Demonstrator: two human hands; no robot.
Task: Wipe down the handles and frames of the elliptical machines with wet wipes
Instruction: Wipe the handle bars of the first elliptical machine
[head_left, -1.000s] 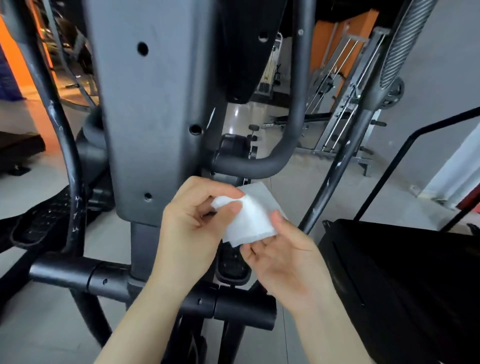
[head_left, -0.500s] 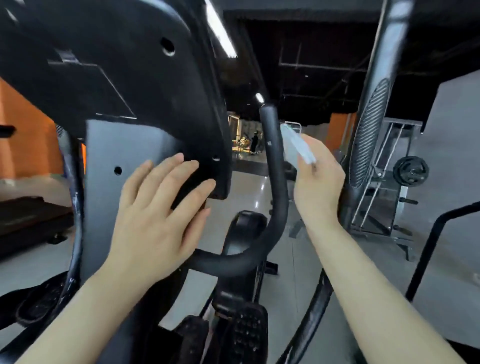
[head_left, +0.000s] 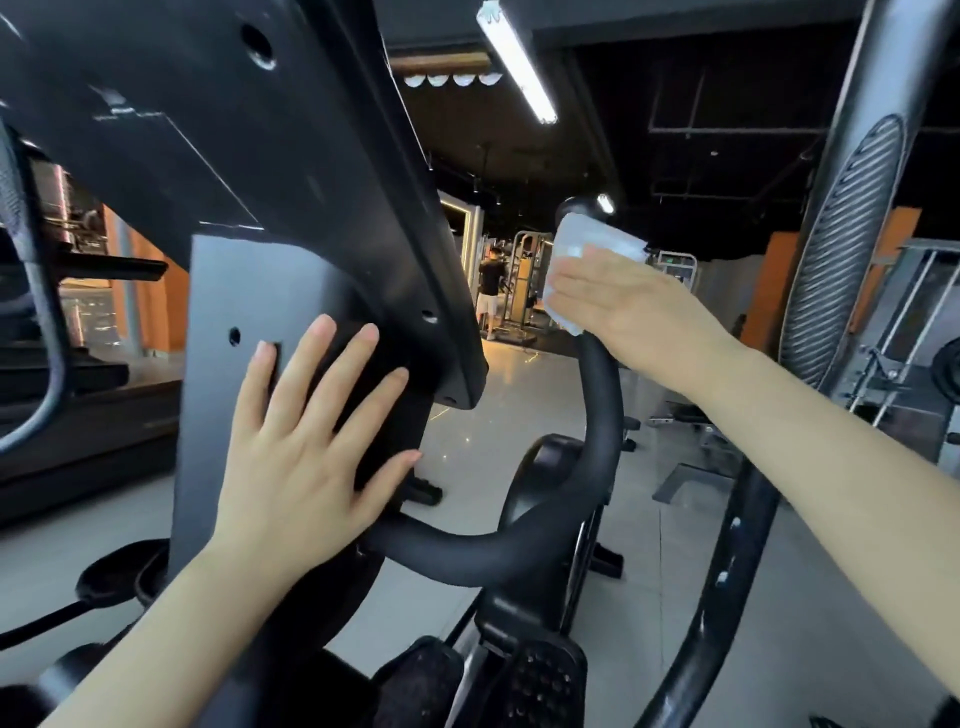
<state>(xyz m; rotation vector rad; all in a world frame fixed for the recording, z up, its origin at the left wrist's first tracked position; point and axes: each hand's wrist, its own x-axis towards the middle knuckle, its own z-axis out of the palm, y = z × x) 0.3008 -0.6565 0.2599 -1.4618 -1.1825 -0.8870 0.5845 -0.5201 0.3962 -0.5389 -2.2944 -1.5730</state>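
My right hand (head_left: 631, 306) holds a white wet wipe (head_left: 592, 244) wrapped over the top end of the elliptical's curved black handle (head_left: 597, 415); its fingers lie across the wipe and the thumb is hidden behind. My left hand (head_left: 306, 447) presses flat with spread fingers on the grey frame column (head_left: 218, 395), its fingertips reaching the black console housing (head_left: 291, 156) above. The handle bends down and left into the column, just below my left palm.
A moving arm with a ribbed grip (head_left: 841, 260) rises at the right. Black pedals (head_left: 540, 680) sit low in the middle. Another machine's bar (head_left: 41, 332) stands at the left. A person (head_left: 488, 291) and gym racks are far behind.
My right hand went from holding the wipe beside the handle to laying it over the handle's top. My left hand stays flat on the column. The view tilted up further.
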